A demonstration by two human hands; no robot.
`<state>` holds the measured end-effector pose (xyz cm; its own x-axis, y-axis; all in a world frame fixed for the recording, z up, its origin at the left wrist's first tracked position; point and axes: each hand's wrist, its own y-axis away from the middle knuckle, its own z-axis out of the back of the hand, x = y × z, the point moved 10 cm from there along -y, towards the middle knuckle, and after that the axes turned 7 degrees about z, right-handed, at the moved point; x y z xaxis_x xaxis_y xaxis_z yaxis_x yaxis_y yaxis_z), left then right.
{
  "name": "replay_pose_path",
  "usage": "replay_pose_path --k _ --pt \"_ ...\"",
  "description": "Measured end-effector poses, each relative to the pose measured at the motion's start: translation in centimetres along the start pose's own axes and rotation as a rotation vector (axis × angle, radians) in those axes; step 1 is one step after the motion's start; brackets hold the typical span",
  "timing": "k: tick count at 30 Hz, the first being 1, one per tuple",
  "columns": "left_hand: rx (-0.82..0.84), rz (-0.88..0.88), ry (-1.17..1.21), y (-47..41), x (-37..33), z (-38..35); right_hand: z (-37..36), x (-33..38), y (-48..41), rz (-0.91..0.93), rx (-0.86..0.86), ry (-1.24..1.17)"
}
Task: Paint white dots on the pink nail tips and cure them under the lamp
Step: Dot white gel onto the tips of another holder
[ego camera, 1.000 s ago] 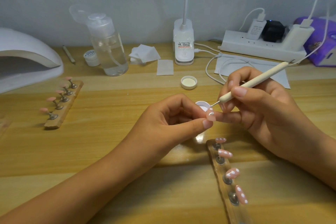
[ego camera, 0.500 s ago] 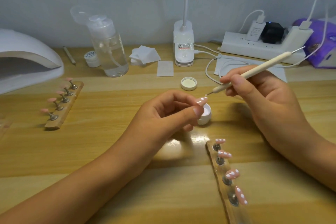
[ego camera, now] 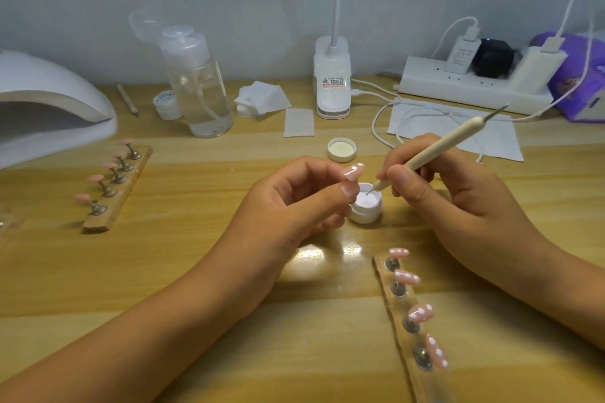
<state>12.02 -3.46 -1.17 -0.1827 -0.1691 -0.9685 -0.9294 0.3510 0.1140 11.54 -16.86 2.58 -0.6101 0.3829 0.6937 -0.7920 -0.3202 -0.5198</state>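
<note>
A pink nail tip (ego camera: 353,172) with white dots is pinched between the thumb and forefinger of the left grip (ego camera: 294,206), held above the middle of the bench (ego camera: 183,275) and just left of a small open jar of white gel (ego camera: 366,206). The right grip (ego camera: 458,199) is closed round a cream dotting tool (ego camera: 438,154), held like a pen, with its metal point down inside the jar. The jar's lid (ego camera: 341,149) lies upturned just behind it.

Toward the front edge on the right, a wooden holder strip (ego camera: 393,291) carries four dotted pink tips (ego camera: 420,312). Toward the left edge, a second strip (ego camera: 131,180) carries five plain pink tips (ego camera: 96,178). The white curing lamp (ego camera: 49,108) sits at the left edge. Along the back edge stand a clear pump bottle (ego camera: 199,88), a stack of wipes (ego camera: 262,96), a desk-lamp base (ego camera: 332,82) and a power strip (ego camera: 474,85).
</note>
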Motion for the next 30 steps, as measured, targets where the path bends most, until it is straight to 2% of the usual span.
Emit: replay_pose_path --k 8,16,22,30 --pt "0.007 0.000 0.008 0.0 0.0 0.0 -0.6 -0.2 0.1 0.000 0.055 0.000" --pt "0.011 -0.002 0.011 0.0 0.0 0.0 -0.5 -0.4 0.0 -0.046 0.039 -0.048" --pt "0.007 0.000 0.028 0.0 0.0 0.1 0.7 -0.7 0.0 -0.091 -0.086 -0.218" --pt "0.025 -0.019 -0.025 0.0 0.0 -0.1 2.4 -3.1 0.3 -0.226 -0.329 -0.633"
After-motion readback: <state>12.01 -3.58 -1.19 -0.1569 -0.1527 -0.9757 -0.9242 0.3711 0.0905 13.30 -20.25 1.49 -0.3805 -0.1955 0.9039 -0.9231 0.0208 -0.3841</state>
